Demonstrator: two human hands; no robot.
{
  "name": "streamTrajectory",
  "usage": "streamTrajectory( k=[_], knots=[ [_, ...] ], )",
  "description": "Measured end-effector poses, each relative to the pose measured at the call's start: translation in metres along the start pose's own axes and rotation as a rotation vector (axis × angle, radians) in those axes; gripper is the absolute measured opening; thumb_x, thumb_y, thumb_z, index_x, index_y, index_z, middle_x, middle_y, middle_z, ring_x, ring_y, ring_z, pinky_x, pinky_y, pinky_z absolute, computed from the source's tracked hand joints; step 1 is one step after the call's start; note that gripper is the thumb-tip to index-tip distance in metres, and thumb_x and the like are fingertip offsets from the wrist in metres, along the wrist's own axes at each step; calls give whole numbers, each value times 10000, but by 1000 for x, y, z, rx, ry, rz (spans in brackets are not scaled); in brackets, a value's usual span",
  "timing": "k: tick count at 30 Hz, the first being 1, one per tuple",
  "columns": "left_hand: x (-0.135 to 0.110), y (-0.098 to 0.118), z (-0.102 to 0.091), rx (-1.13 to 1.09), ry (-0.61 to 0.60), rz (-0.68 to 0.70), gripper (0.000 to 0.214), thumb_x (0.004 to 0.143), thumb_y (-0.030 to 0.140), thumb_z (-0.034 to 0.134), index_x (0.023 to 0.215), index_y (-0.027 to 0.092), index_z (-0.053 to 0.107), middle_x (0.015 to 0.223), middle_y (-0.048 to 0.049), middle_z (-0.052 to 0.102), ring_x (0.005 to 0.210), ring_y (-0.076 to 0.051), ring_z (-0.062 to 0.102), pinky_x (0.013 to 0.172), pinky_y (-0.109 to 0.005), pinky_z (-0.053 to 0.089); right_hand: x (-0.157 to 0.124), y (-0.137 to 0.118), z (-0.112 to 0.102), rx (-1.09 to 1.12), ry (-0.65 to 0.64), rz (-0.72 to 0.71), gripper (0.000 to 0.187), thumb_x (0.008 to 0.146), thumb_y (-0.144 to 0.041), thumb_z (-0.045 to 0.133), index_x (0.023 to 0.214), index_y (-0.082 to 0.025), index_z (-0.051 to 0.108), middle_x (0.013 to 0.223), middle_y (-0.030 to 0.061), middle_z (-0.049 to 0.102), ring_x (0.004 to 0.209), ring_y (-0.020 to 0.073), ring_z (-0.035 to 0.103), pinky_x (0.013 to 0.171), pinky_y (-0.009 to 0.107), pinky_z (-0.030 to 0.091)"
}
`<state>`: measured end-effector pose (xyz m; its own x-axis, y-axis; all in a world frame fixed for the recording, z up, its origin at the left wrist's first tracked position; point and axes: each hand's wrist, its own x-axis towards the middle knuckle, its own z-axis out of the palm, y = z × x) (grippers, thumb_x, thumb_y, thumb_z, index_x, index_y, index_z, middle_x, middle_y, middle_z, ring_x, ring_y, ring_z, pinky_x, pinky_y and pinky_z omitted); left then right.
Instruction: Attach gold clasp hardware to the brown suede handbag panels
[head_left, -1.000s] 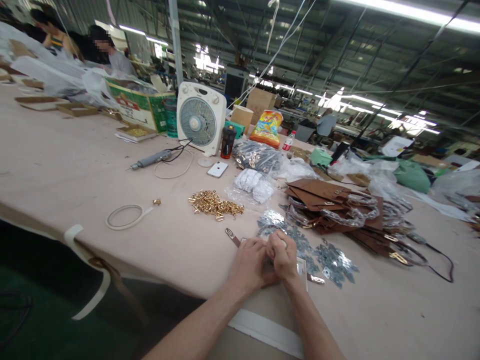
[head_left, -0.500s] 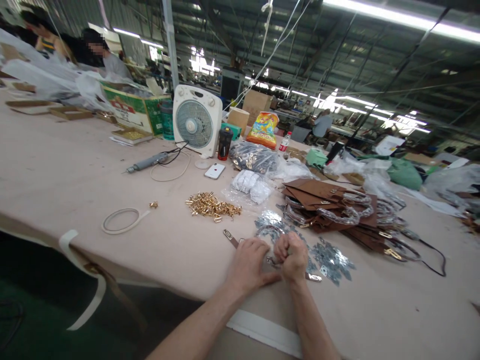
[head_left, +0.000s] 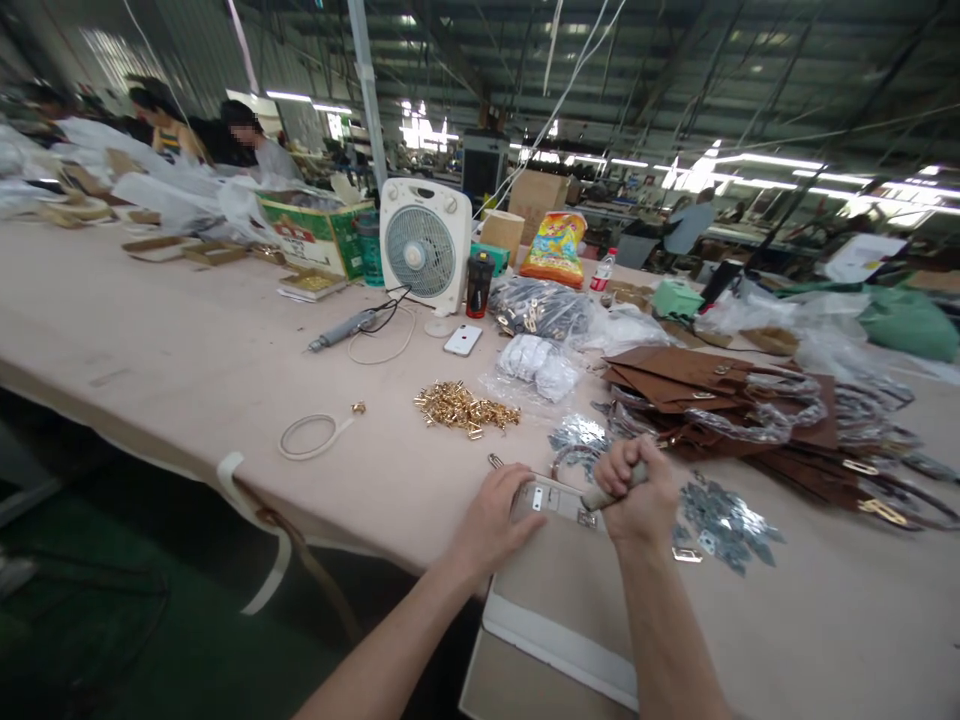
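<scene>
A flat beige-grey bag panel [head_left: 574, 575] lies at the table's front edge, with small metal plates [head_left: 538, 498] along its top. My left hand [head_left: 499, 515] rests on the panel's upper left corner, thumb apart from the fingers. In my right hand [head_left: 637, 490], closed in a fist, is a tool with a thick greyish cylindrical handle [head_left: 596, 497]; its end points at a metal fitting near the panel's upper right. A curved handle [head_left: 574, 455] shows just beyond the panel. To the right, loose silver metal plates [head_left: 731, 520] lie in a pile.
Gold-coloured metal fittings [head_left: 465, 408] are heaped ahead, left of a stack of brown bags [head_left: 720, 400]. Farther back are a phone [head_left: 463, 340], an electric screwdriver [head_left: 345, 329] and a box fan [head_left: 424, 250]. A tape roll [head_left: 307, 437] lies left. Other people sit at the far left.
My right fist has lifted and moved right, baring the panel and the handled tool. My left hand stays on the panel's left side. The view has shifted leftward.
</scene>
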<state>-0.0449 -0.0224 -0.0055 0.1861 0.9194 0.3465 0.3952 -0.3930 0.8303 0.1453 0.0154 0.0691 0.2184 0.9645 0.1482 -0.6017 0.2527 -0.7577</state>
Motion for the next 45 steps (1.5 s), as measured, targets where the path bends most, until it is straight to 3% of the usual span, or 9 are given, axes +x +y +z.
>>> streamTrajectory(
  k=[4,9,23,28,33,37,41,45],
  knots=[
    [2,-2,2,-24,24,-36,358,801,171,811,1138,248,715,1315,-73,675,1262,-261,603,1135,-447,466,11,40,19,-85,-65,98,384,941,-460,636,692,-215,478,537,-87,374,389,62,282,368,191,237],
    [9,-7,3,-60,3,-126,186,752,210,874,916,234,791,1241,-75,717,1150,-263,678,1051,-420,517,23,70,16,-180,-80,142,428,948,-516,627,687,-222,459,516,-96,357,370,63,271,348,194,214],
    [12,-7,9,-51,57,-146,135,724,190,892,805,253,805,1174,-43,754,1094,-264,703,1003,-399,520,34,79,14,-252,-287,297,439,907,-552,626,658,-232,458,481,-104,336,353,64,231,345,199,191],
    [14,0,4,-89,28,-122,89,758,162,817,779,226,759,1034,-25,757,977,-241,701,915,-366,539,15,76,17,-574,-508,126,475,981,-496,570,605,-216,487,501,-50,425,437,103,368,430,247,276],
    [12,5,0,-69,23,-40,343,755,117,745,1078,226,705,1093,-46,730,1019,-253,667,915,-362,526,-4,75,16,-749,-600,-49,464,1026,-443,534,626,-213,479,569,-31,459,553,130,438,551,278,350],
    [8,5,5,43,-7,28,466,724,246,861,1154,243,682,1227,-54,705,1119,-275,631,994,-392,500,-9,75,7,-609,-506,-57,447,1010,-422,573,627,-213,475,578,-33,448,542,125,411,529,273,336],
    [6,4,13,197,-25,9,626,680,478,932,1217,264,691,1297,-53,687,1197,-305,588,1050,-439,481,-2,63,-3,-179,-412,47,397,998,-386,557,651,-226,449,525,-68,365,430,99,288,426,249,223],
    [6,0,16,244,-38,-3,675,655,557,930,1222,274,696,1313,-46,686,1196,-307,578,1032,-440,492,-2,55,-2,1,-436,22,349,995,-350,539,674,-226,481,510,-77,348,406,92,245,420,250,217]
  ],
)
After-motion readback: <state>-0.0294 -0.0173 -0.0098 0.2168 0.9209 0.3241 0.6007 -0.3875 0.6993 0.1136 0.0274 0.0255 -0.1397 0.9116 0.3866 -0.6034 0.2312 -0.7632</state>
